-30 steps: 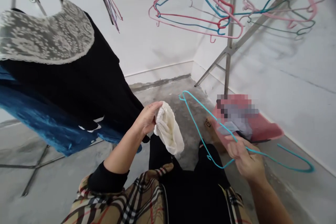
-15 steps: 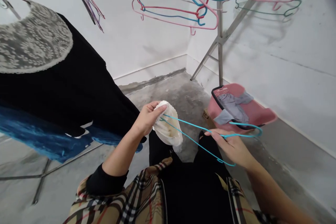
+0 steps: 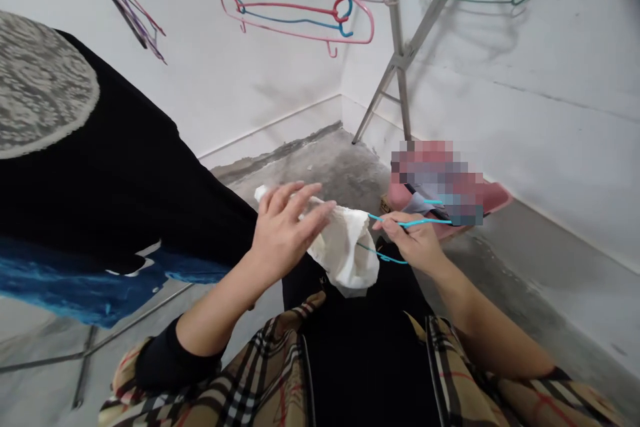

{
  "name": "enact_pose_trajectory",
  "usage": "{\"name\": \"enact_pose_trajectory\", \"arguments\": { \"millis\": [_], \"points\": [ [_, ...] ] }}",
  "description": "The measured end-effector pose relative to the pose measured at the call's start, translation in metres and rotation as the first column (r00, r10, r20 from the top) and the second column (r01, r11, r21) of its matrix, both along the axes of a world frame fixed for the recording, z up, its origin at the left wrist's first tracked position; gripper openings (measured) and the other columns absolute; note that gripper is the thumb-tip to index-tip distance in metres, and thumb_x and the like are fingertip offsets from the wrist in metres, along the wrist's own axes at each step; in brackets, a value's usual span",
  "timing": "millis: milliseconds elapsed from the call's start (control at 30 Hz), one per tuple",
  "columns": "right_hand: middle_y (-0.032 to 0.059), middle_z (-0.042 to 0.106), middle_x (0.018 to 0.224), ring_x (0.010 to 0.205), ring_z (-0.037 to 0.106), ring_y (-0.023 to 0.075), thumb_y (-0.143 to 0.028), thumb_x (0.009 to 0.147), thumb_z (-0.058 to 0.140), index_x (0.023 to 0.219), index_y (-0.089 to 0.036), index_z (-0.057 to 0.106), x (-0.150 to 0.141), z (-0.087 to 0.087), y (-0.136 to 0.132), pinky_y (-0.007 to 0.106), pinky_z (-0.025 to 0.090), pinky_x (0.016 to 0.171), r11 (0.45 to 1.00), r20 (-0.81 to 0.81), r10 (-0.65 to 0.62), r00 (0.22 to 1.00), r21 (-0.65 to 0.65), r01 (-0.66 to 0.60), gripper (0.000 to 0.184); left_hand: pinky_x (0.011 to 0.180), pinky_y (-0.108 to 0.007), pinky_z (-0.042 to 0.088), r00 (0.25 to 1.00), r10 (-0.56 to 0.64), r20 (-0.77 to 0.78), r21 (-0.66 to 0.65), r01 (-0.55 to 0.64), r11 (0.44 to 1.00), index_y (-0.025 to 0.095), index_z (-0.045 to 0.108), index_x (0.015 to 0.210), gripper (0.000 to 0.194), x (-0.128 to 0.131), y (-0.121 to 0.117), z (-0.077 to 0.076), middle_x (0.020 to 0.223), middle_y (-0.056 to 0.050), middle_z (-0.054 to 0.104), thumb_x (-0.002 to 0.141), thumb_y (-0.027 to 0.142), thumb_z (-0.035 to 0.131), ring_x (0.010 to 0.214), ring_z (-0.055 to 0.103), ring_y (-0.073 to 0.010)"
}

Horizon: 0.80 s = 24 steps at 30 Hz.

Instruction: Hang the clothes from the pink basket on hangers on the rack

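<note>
Right hand [image 3: 417,240] closes around a turquoise thin-wire hanger [image 3: 434,220], apparently leaving its far end free inside the white gathered-cloth garment [image 3: 345,247]; left hand [image 3: 283,230], fingers spread, shows no grip.

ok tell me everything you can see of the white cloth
The white cloth is small and off-white, soft and thin-looking, with a puckered upper edge and loose folds below. It hangs crumpled in front of the wearer's dark clothing. The light blue hanger meets it on the right, apparently running inside; the right hand grips that hanger, clear of the fabric. The left hand covers its upper left part, fingers spread; whether they touch it is unclear.
</note>
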State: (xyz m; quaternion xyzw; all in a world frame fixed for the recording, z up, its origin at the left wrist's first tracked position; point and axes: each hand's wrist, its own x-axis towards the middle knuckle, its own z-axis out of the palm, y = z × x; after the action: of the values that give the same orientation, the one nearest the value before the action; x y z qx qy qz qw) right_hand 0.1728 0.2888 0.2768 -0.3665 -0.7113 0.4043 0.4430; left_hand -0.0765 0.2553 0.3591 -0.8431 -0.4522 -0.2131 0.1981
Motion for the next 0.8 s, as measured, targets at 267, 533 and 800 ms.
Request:
{"name": "enact_pose_trajectory", "arguments": {
  "millis": [267, 533, 800],
  "points": [
    [0.0054, 0.067, 0.086, 0.076, 0.061, 0.0167, -0.034, 0.081, 0.067, 0.093, -0.022, 0.069, 0.005, 0.003, 0.007, 0.030, 0.051, 0.069, 0.819, -0.092, -0.454, 0.886, 0.349, 0.456, 0.018, 0.055, -0.024, 0.037, 0.995, 0.100, -0.018, -0.064, -0.101, 0.993, 0.032, 0.070, 0.112, 0.026, -0.003, -0.003, 0.003, 0.079, 0.001, 0.071, 0.094, 0.025, 0.051, 0.067, 0.061, -0.0120],
    [0.0055, 0.066, 0.082, 0.079, 0.062, 0.0177, -0.031, 0.087, 0.058, 0.081, -0.021, 0.064, -0.009, -0.076, -0.016, 0.034, 0.052, 0.078, 0.852, 0.012, -0.489, 0.872, 0.220, 0.474, 0.013, 0.057, -0.021, 0.041, 0.977, 0.155, 0.146, 0.027, -0.160, 0.987, 0.032, 0.070, 0.113, 0.027, -0.005, -0.015, 0.003, 0.084, 0.001, 0.071, 0.089, 0.022, 0.061, 0.072, 0.064, -0.0109],
    [0.0122, 0.067, 0.112, 0.112, 0.057, 0.0304, -0.050, 0.070, 0.070, 0.097, -0.019, 0.070, -0.023, -0.113, 0.009, 0.047, 0.040, 0.102, 0.882, 0.081, -0.300, 0.951, -0.356, 0.308, 0.041, 0.058, -0.019, 0.045, 0.976, 0.116, 0.182, 0.021, -0.122, 0.992, 0.030, 0.070, 0.112, 0.026, 0.001, -0.020, 0.006, 0.083, 0.001, 0.071, 0.089, 0.022, 0.060, 0.070, 0.064, -0.0108]
  ]
}}
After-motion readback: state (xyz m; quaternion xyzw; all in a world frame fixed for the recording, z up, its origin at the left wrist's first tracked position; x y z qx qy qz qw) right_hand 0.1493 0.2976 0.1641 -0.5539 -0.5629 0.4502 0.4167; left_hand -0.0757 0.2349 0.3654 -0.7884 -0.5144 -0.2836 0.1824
